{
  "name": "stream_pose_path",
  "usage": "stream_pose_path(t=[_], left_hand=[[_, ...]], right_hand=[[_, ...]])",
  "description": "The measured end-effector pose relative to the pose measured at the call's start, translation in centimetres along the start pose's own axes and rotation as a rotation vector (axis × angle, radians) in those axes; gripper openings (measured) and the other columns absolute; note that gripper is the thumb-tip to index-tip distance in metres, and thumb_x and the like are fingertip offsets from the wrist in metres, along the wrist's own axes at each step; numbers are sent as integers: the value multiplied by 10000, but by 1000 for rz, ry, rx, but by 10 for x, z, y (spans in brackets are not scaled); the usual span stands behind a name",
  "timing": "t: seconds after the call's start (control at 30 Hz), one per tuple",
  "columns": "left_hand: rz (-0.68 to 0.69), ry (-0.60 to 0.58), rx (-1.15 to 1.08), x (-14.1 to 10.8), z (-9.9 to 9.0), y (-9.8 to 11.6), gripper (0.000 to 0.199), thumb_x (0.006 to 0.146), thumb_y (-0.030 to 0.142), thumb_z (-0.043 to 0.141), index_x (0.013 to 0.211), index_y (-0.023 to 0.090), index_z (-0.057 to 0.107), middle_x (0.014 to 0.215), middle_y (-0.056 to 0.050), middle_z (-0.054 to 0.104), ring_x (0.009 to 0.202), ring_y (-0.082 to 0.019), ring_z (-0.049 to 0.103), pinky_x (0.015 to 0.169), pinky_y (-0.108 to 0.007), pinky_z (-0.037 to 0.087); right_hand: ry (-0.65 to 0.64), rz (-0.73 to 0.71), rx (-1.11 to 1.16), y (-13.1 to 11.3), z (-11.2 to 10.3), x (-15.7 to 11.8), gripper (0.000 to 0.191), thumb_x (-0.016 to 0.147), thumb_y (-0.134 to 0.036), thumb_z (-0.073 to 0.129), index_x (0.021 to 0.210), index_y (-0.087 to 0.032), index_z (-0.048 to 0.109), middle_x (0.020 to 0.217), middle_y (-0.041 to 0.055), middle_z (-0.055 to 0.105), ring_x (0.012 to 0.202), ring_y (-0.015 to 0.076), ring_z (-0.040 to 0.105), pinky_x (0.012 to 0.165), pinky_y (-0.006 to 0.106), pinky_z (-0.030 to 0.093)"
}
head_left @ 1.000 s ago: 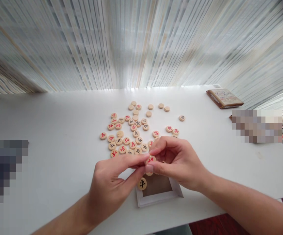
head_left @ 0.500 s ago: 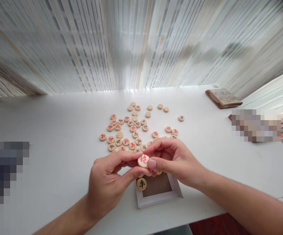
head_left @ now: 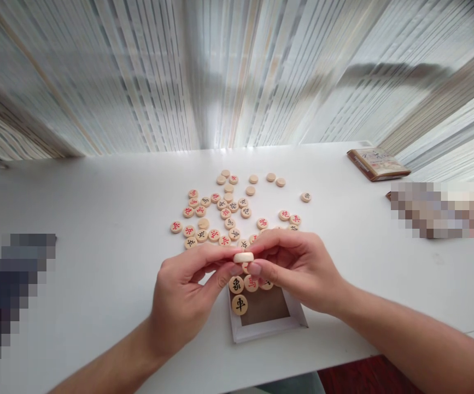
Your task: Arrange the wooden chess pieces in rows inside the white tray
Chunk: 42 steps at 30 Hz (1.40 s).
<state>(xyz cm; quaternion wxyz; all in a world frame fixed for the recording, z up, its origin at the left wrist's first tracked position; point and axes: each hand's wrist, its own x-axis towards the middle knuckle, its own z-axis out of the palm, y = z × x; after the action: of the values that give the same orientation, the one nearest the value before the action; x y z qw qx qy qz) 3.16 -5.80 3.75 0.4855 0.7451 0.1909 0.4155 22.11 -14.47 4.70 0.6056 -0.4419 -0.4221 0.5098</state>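
Note:
Between the fingertips of both hands a round wooden Chinese chess piece (head_left: 243, 258) is pinched, its pale edge turned toward me. My left hand (head_left: 191, 295) grips it from the left with thumb and forefinger, and my right hand (head_left: 296, 268) does the same from the right. Just below them lies a shallow white-rimmed box (head_left: 273, 330) with a brown bottom. Inside it, black-marked pieces such as the one at the left (head_left: 240, 305) and a red-marked piece (head_left: 251, 283) lie face up; the box's far part is hidden behind my hands.
Many loose chess pieces (head_left: 225, 213) lie scattered beyond my hands on the white table (head_left: 109, 219), some face up, some blank side up. A brown patterned box (head_left: 378, 163) stands at the back right, near a blurred-out object (head_left: 429, 210). Striped curtains (head_left: 220, 71) hang behind the table.
The held piece has been tilted: its red-marked face showed before, and now its edge does. Both hands have risen slightly, uncovering more pieces in the box.

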Motion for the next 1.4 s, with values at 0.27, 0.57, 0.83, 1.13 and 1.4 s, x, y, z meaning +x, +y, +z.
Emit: stream_pose_path(t=[0.27,0.57,0.83,1.13,1.4], left_hand=[[242,8,208,2,-2,0,317,898,-16,787,1142,186,811,1014,-46,802,933,-140,751,844,-230,617],[104,18,31,-1,0,-4,322,890,162,869,1204,216,825,1014,-80,812,900,-192,762,828,-309,656],[220,-43,113,2,1,-4,278,921,160,837,1193,217,829,900,-49,802,784,-154,749,726,-243,629],[193,-151,114,4,0,0,194,952,160,801,1142,196,814,890,-33,775,783,-143,722,741,-229,597],[197,-126,125,3,-2,0,200,991,230,767,1189,207,792,917,-38,746,813,-150,713,771,-245,603]], right_hand=[[-40,-77,-200,0,1,-4,114,929,-248,829,1000,-158,839,744,55,773,636,131,696,584,212,592],[-148,308,149,-1,-2,-1,307,941,-430,833,860,-134,828,679,58,766,560,130,725,526,189,600],[-102,410,138,0,2,1,354,730,-382,998,751,-139,742,613,17,739,491,112,680,472,173,573],[-163,453,116,-9,-1,0,386,796,-452,944,741,-121,753,631,21,727,467,113,677,424,166,548],[-256,440,202,-9,-6,0,302,814,-366,939,826,-126,756,771,53,783,561,124,719,520,201,616]])
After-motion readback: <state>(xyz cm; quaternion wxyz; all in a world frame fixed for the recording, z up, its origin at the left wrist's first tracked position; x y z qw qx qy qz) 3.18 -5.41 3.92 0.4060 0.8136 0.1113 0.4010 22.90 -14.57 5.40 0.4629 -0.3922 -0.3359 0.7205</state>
